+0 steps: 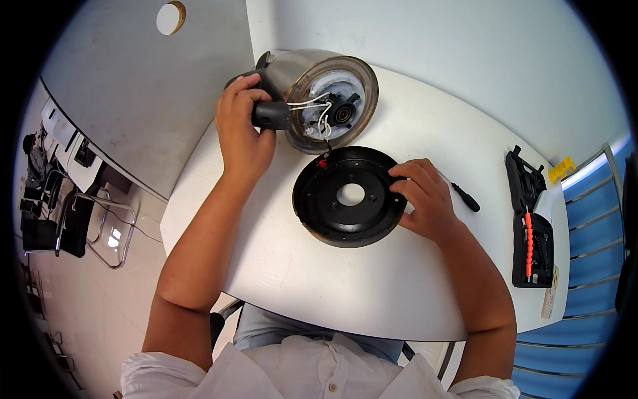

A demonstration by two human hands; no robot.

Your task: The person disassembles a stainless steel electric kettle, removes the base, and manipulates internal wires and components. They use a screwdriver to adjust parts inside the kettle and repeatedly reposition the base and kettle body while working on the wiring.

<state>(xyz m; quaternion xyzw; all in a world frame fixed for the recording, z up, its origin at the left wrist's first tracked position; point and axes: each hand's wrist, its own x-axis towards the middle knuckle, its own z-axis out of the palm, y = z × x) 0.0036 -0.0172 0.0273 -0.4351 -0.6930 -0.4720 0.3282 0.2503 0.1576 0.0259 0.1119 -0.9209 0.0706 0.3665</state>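
Head view: steady the tipped kettle (322, 83) on the table (292, 286), with left hand (246, 136) wrapped round its handle (271, 114), right hand (428, 199) pinching the black base (325, 199) (just in front), without tugging the white wires (308, 103).

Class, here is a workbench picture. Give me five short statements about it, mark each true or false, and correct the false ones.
1. The left hand holds the kettle's black handle. True.
2. The right hand grips the screwdriver. False: it holds the rim of the black round cover, and the screwdriver lies on the table.
3. White wires show at the underside of the kettle. True.
4. The black round cover is solid in the middle. False: it has a round opening there.
5. The black tool case, holding an orange-red tool, lies at the table's right end. True.
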